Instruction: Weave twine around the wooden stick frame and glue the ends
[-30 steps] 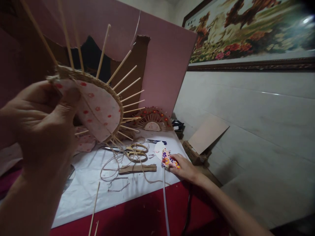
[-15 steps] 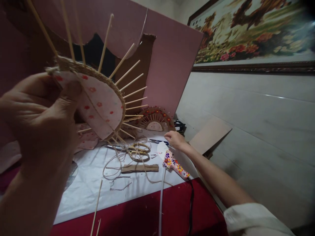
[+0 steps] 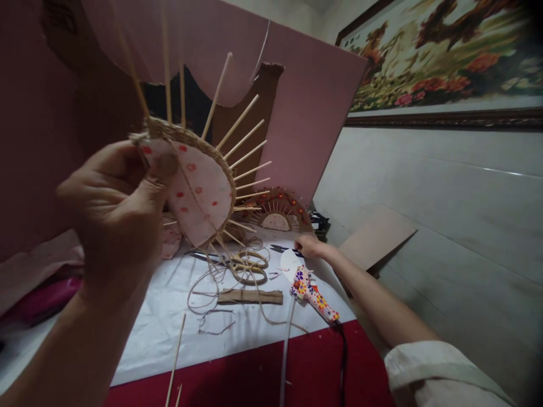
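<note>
My left hand (image 3: 123,203) pinches the corner of a half-round craft piece (image 3: 203,195), thumb in front. The piece has white fabric with red flowers, a twine-wrapped curved rim and thin wooden sticks (image 3: 244,150) fanning outward. It is held up above the table, tilted. Out to the right, my right hand (image 3: 311,247) has its fingers closed on the handle end of small dark thread snips (image 3: 282,249); the blades point left. A flower-patterned glue gun (image 3: 314,295) lies just in front of that hand, its nozzle end by a white disc (image 3: 292,264).
Gold-handled scissors (image 3: 250,267) lie among loose twine (image 3: 203,299), beside a brown cardboard strip (image 3: 250,296). A finished-looking fan-shaped piece (image 3: 275,212) stands at the back against a pink board (image 3: 305,113). A glue stick (image 3: 287,350) and black cord (image 3: 343,362) cross the red cloth (image 3: 237,373).
My right hand has closed on the thread snips, which now sit at a slightly different angle. The view has shifted, and the craft piece in my left hand appears farther right and lower.
</note>
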`<action>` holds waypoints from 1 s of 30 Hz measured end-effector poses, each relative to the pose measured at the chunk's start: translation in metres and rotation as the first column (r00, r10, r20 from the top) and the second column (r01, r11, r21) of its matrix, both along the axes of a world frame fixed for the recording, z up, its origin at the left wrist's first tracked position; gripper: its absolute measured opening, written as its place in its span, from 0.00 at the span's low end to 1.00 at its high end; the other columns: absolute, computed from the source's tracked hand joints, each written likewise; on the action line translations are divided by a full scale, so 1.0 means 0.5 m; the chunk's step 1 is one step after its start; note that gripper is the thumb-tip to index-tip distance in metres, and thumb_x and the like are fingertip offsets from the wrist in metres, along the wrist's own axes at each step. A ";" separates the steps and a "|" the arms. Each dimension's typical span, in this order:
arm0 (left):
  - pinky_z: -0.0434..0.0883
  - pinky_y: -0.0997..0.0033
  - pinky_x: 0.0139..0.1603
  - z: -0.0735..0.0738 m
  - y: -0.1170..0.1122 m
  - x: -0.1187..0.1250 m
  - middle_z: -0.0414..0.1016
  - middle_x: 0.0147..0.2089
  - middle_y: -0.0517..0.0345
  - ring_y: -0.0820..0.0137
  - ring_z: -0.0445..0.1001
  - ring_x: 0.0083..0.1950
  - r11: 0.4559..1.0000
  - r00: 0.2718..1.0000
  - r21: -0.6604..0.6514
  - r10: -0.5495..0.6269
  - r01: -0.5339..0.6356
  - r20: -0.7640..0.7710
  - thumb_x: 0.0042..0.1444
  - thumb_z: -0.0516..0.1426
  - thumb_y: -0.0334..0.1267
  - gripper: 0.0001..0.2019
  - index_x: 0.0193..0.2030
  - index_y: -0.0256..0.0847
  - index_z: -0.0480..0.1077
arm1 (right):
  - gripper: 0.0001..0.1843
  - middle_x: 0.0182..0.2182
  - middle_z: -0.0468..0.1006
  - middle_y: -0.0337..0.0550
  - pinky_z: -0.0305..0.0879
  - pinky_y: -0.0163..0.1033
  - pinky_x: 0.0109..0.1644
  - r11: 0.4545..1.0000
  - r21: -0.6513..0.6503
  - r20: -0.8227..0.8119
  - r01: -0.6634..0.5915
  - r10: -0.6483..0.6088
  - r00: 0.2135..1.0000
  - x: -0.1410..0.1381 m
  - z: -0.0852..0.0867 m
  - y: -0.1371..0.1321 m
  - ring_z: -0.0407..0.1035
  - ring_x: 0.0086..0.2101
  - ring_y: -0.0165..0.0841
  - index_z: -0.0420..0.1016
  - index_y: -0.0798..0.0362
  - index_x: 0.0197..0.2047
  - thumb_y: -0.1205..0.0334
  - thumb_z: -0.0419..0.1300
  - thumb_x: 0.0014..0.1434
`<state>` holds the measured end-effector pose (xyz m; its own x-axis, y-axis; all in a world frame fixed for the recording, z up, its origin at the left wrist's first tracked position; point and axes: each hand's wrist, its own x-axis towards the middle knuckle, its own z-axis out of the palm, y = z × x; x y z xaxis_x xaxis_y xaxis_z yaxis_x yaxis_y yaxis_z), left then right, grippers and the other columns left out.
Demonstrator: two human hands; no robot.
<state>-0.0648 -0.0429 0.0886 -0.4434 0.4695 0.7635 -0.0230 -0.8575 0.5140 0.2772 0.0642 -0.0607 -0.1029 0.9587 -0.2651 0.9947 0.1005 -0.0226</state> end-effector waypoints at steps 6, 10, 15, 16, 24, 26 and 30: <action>0.71 0.77 0.32 -0.019 0.016 0.014 0.77 0.31 0.58 0.76 0.72 0.30 0.997 0.996 -0.003 -0.071 0.071 -0.045 0.51 0.64 0.31 0.06 0.37 0.33 0.77 | 0.15 0.49 0.72 0.47 0.70 0.49 0.48 1.000 0.004 -0.042 -0.004 0.005 0.999 0.015 -0.017 0.004 0.70 0.45 0.37 0.69 0.55 0.52 0.58 0.57 0.63; 0.71 0.79 0.34 -0.033 0.010 0.024 0.78 0.34 0.59 0.76 0.74 0.33 0.981 0.983 -0.098 -0.174 0.168 -0.054 0.53 0.63 0.35 0.08 0.41 0.37 0.77 | 0.15 0.48 0.73 0.47 0.70 0.48 0.47 0.996 0.079 -0.147 0.037 -0.025 0.989 0.015 -0.016 0.005 0.71 0.44 0.37 0.70 0.56 0.51 0.58 0.58 0.63; 0.71 0.81 0.35 -0.045 0.007 0.030 0.79 0.36 0.59 0.76 0.74 0.34 0.957 0.969 -0.193 -0.236 0.217 -0.078 0.53 0.63 0.39 0.10 0.42 0.40 0.77 | 0.08 0.35 0.75 0.43 0.68 0.42 0.41 0.950 0.240 -0.428 0.198 -0.079 0.900 0.034 0.016 0.005 0.70 0.36 0.34 0.71 0.58 0.37 0.60 0.58 0.60; 0.71 0.80 0.36 -0.047 0.008 0.031 0.79 0.37 0.59 0.75 0.74 0.35 0.952 0.965 -0.202 -0.252 0.232 -0.076 0.52 0.63 0.39 0.10 0.42 0.41 0.77 | 0.07 0.31 0.74 0.41 0.66 0.40 0.39 0.937 0.264 -0.501 0.229 -0.070 0.863 0.038 0.024 0.001 0.70 0.33 0.33 0.70 0.57 0.33 0.62 0.57 0.58; 0.71 0.77 0.35 -0.063 0.016 0.033 0.79 0.39 0.56 0.71 0.76 0.37 0.887 0.914 -0.252 -0.405 0.387 -0.026 0.53 0.62 0.40 0.12 0.45 0.41 0.75 | 0.06 0.23 0.67 0.37 0.53 0.35 0.26 0.888 0.330 -0.882 0.319 0.169 0.441 0.003 0.095 -0.119 0.57 0.22 0.28 0.56 0.50 0.30 0.62 0.47 0.46; 0.71 0.78 0.36 -0.064 0.015 0.035 0.79 0.39 0.56 0.71 0.75 0.38 0.878 0.908 -0.265 -0.419 0.398 -0.025 0.54 0.62 0.40 0.12 0.45 0.42 0.75 | 0.08 0.22 0.68 0.36 0.49 0.35 0.26 0.894 0.313 -0.931 0.320 0.223 0.289 -0.027 0.122 -0.159 0.54 0.22 0.27 0.57 0.51 0.31 0.65 0.49 0.43; 0.71 0.77 0.38 -0.064 0.011 0.039 0.79 0.39 0.56 0.72 0.75 0.38 0.887 0.909 -0.256 -0.413 0.385 -0.064 0.54 0.62 0.40 0.12 0.45 0.41 0.75 | 0.11 0.18 0.65 0.32 0.50 0.35 0.27 0.914 0.322 -0.947 0.246 0.315 0.069 -0.094 0.173 -0.221 0.53 0.22 0.27 0.59 0.51 0.34 0.69 0.50 0.43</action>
